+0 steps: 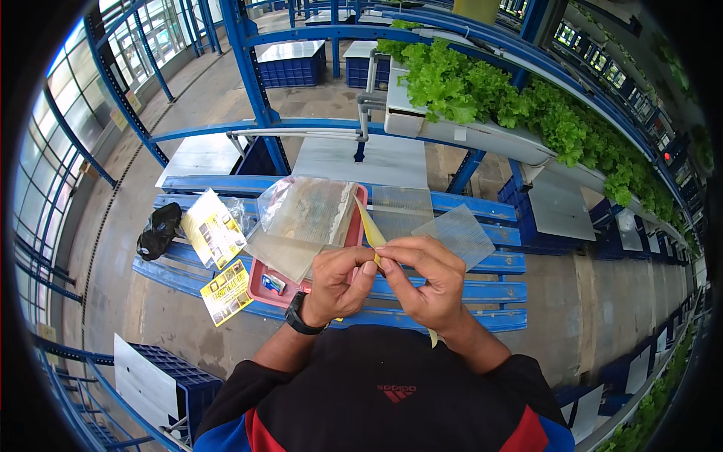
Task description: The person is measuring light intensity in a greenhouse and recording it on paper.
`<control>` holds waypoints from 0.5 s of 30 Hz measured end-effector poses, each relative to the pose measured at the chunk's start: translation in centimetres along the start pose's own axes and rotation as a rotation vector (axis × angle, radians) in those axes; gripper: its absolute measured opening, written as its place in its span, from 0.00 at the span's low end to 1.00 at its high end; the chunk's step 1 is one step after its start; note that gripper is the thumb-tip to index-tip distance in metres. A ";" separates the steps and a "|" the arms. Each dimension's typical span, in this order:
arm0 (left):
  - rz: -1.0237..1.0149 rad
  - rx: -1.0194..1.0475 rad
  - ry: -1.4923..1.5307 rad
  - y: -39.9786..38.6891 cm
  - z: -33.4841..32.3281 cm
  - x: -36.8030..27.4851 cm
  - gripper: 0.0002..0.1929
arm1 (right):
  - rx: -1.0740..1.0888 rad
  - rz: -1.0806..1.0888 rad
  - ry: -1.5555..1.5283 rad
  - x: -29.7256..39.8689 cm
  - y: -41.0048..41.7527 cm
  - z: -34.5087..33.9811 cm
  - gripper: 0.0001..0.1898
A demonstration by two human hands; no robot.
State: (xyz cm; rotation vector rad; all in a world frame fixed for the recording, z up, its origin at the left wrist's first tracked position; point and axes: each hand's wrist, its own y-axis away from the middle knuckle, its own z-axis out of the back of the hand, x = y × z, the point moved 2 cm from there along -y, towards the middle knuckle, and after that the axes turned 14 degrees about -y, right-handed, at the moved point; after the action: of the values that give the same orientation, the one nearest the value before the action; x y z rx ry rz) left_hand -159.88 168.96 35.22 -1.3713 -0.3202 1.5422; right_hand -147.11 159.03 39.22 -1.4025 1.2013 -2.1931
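Observation:
Fingertips of my left hand (pixel 342 285) and my right hand (pixel 426 277) meet in front of my chest, both pinching a thin yellow strip (pixel 370 229). One pointed end rises away from me; a pale yellow end hangs below my right hand. Whether these are a single piece is hidden by the fingers. Beyond my left hand lies a pink plastic tray (pixel 258 282), partly covered by translucent ribbed plastic sheets (pixel 313 209). A small blue-and-white packet (pixel 273 284) rests in the tray's near left corner. Two more ribbed sheets (pixel 456 236) lie beyond my right hand.
Everything lies on a blue slatted bench (pixel 480 292). At its left are a black plastic bag (pixel 160 230), a yellow-and-white printed packet (pixel 212 231) and a printed yellow card (pixel 227 292). Lettuce (pixel 446 79) grows in a white trough (pixel 471 133) beyond, beside blue metal framing (pixel 248 68).

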 end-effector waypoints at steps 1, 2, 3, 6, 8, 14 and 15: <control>0.011 0.011 0.009 0.0 0.0 0.0 0.04 | 0.000 -0.001 0.001 0.0 0.0 0.0 0.09; 0.012 0.011 0.010 0.0 0.0 0.1 0.04 | 0.001 -0.003 0.003 0.0 0.0 0.0 0.09; 0.010 0.017 0.004 0.0 0.1 0.1 0.05 | 0.003 -0.005 0.003 0.0 0.0 0.0 0.09; 0.014 0.030 0.023 0.1 0.2 0.2 0.06 | 0.015 0.016 -0.001 -0.1 -0.1 0.0 0.09; 0.018 0.035 0.048 0.1 0.4 0.2 0.06 | 0.021 0.028 0.004 0.0 -0.2 0.0 0.09; 0.091 0.081 0.184 0.3 0.8 0.7 0.09 | 0.056 0.055 0.001 -0.2 -0.4 -0.2 0.10; 0.092 0.094 0.226 0.2 0.9 0.7 0.09 | 0.064 0.062 -0.002 -0.2 -0.4 -0.3 0.10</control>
State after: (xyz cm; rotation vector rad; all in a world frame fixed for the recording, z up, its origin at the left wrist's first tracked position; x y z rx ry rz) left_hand -160.61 169.77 34.91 -1.4861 -0.0452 1.4406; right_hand -147.15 159.53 39.39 -1.3252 1.1478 -2.1677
